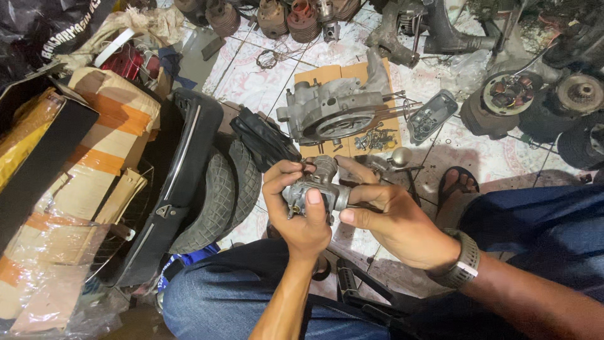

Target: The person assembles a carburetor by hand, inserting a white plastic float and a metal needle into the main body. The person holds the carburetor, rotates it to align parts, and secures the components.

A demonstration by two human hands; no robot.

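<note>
A small grey metal carburettor (322, 186) is held up over my knees by both hands. My left hand (296, 211) wraps its left side, thumb pressed on the front of the body. My right hand (393, 220), with a grey watch on the wrist, grips its right side, fingers curled behind it. On the tiled floor beyond lies a grey engine crankcase (333, 110) on a sheet of cardboard (314, 75), with loose bolts and nuts (374, 140) beside it.
Two tyres (220, 189) and a black seat (179, 157) lean at the left beside taped cardboard boxes (94, 157). Engine cylinders (302, 19) line the far floor; a stator plate (509, 94) and drums sit at the right. My sandalled foot (458, 184) rests on the tiles.
</note>
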